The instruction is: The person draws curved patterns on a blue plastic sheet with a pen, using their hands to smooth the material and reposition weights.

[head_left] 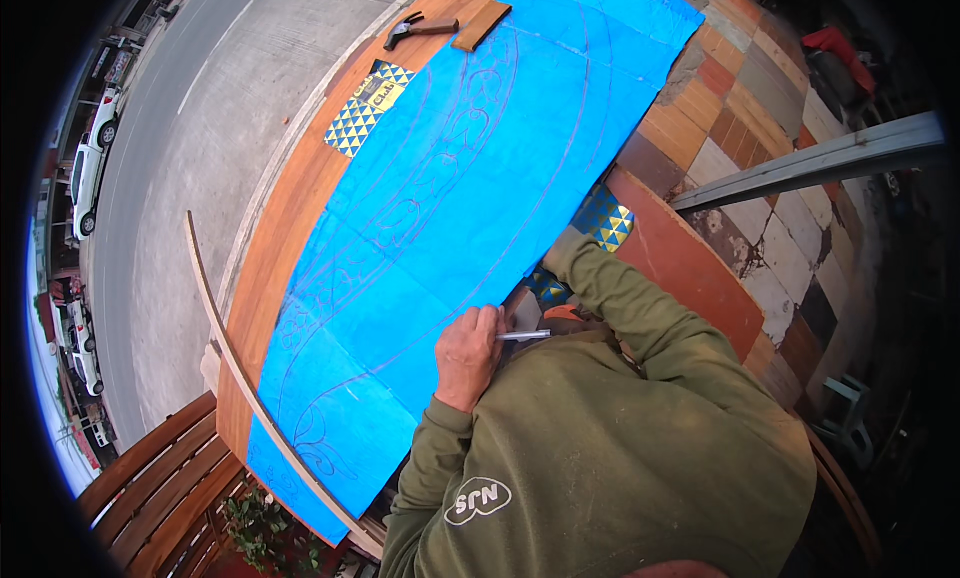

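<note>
My left hand (468, 356) is closed around a slim pale pen (525, 335), close to the near edge of a large blue sheet (400, 278). Flowing curves, leaf shapes and a scroll band are drawn on the sheet in dark lines. It lies over a brown wooden board (280, 278). My right forearm (640, 293), in an olive sleeve, reaches to the sheet's right edge. The fingers of my right hand (566, 254) cannot be made out there.
A claw hammer (420, 28), a wood block (483, 26) and patterned card (355, 126) lie along the far left edge. One curved wooden strip (240, 373) crosses the left end. Beyond are a slatted bench (150, 488), a road, a metal post (810, 163) and a tiled floor.
</note>
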Demonstrator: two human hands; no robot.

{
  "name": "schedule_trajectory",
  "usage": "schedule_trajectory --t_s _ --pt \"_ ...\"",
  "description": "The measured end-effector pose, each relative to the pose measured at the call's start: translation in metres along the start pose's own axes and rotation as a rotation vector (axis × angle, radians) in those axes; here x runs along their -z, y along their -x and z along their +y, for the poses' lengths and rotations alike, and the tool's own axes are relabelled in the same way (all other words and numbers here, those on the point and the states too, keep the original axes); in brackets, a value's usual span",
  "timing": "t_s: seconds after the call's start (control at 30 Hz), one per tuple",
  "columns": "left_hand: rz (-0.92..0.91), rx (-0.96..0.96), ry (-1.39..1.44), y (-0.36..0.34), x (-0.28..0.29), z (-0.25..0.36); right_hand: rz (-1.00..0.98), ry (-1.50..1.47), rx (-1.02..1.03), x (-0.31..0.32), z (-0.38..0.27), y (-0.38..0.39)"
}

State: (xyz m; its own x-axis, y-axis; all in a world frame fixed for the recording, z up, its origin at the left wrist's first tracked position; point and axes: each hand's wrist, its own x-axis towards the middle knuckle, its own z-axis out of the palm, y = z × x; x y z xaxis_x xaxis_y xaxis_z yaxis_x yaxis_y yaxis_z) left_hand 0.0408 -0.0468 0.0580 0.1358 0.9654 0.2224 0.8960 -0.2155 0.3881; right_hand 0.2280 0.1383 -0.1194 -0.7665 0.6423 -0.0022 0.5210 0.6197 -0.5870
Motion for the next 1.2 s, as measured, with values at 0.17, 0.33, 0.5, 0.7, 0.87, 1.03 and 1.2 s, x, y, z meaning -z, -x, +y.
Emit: schedule_trajectory --t_s 0.17,0.33,0.5,0.7,0.87,1.03,1.2 --pt "0.011 -0.011 0.009 -0.001 0.003 0.000 -0.005 -0.007 0.005 -0.001 -0.002 -0.004" --pt "0.023 -0.014 0.019 0.000 0.002 0.000 -0.007 -0.007 0.012 -0.002 -0.004 -0.009" --pt "0.004 -0.026 0.004 -0.002 0.003 0.000 -0.005 -0.013 0.018 -0.001 -0.004 -0.010" --pt "0.008 -0.023 -0.011 0.000 0.003 -0.001 -0.004 -0.021 0.026 -0.002 -0.004 -0.011" --pt "-0.003 -0.020 -0.018 -0.001 0.001 0.001 0.001 -0.032 0.038 -0.004 -0.004 -0.009" --pt "-0.014 0.003 0.003 0.000 -0.004 0.002 0.014 -0.043 0.066 -0.002 -0.006 -0.001" --pt "-0.013 0.032 0.008 -0.001 -0.008 0.003 0.054 -0.038 0.143 0.016 -0.026 0.017"
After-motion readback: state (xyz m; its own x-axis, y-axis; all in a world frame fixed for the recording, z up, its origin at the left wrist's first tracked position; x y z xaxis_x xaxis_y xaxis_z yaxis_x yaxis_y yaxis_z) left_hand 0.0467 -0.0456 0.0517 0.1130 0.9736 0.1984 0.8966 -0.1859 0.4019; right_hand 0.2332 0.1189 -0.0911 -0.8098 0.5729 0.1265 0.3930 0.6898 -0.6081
